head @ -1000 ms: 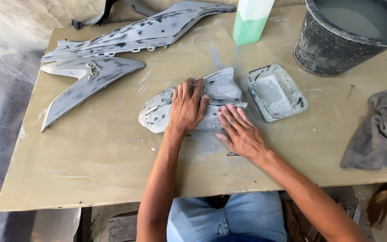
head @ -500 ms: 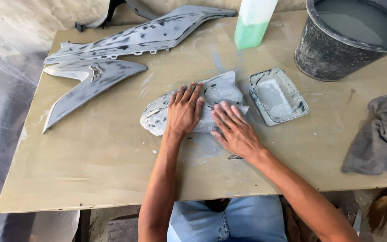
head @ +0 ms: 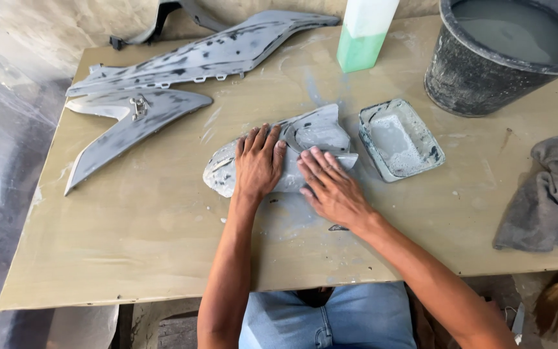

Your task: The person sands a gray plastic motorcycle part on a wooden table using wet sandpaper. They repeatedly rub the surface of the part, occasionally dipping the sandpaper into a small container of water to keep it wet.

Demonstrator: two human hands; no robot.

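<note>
My left hand (head: pixel 258 165) lies flat on the small grey panel (head: pixel 311 132), fingers (head: pixel 261 139) spread and pressing down, gripping nothing, just pinning it to the surface (head: pixel 150 226). My right hand (head: pixel 330 187) is flat too, fingers (head: pixel 314 161) close together and laid along the panel's near edge; whether there is a sheet of abrasive under them I cannot tell, they cover that spot completely.

The panel sits right beneath both palms, wet and mottled, with dark flecks showing through the pale grey coat at the rounded end past my left thumb. A damp grey smear spreads on the surface just below my right wrist.

Just beyond my right fingertips, the shallow tray (head: pixel 400 137) holds soapy, foamy water. Further out from there stands the dark bucket (head: pixel 485 71) of cloudy water, and beside it the green-and-white bottle (head: pixel 363 32). Far off past my right forearm a grey rag (head: pixel 547 194) lies bunched up.

Away past my left fingers, two long panels (head: pixel 182 58) lie side by side, also patchy grey and black.

My read: this piece is partly rubbed down, the dark spots say more remains, and the two long ones look no further along.
</note>
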